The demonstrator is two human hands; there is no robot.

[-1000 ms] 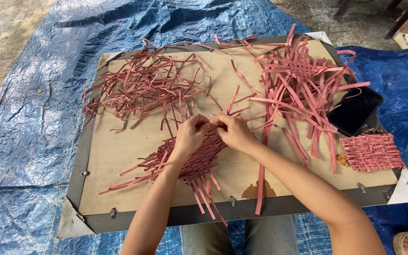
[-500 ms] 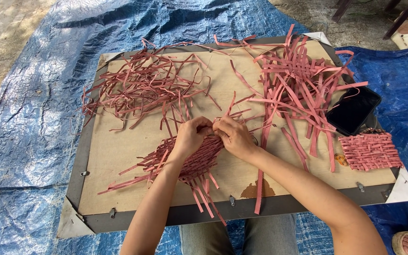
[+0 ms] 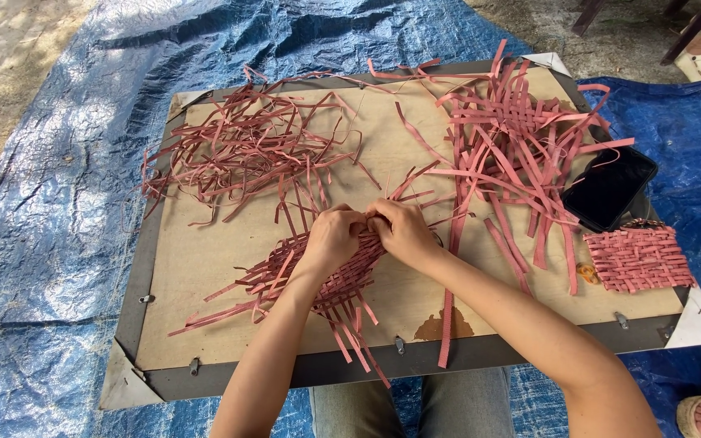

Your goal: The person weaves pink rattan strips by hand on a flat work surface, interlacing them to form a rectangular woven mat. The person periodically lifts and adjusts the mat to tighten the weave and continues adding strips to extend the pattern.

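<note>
While both hands meet over it, the half-woven piece lies near the middle of the board, closer to its near edge.

Woven piece: a partly plaited mat of reddish-pink strips, flat on the board, loose ends fanning out to the left and down over the near frame.

Left hand: the left hand rests on the upper edge of the woven piece, fingers curled tight and pinching strip ends at the point where it meets the other hand.

Right hand: the right hand touches the left, fingers bent closed around the same strip ends; exactly which strips each hand has hold of cannot be told.

Board: a tan board with a dark frame, lying on the ground in front of the person's knees, white corner pieces at its corners.

Thin strips: a tangled heap of narrow strips on the far left part of the board, well apart from the hands.

Wide strips: a heap of broader strips on the far right part, some trailing down towards the near edge.

Finished mat: a small woven square at the right edge of the board.

Black tray: a dark shallow tray just beyond the small square, partly off the board.

Tarp: a blue plastic sheet under everything.
</note>
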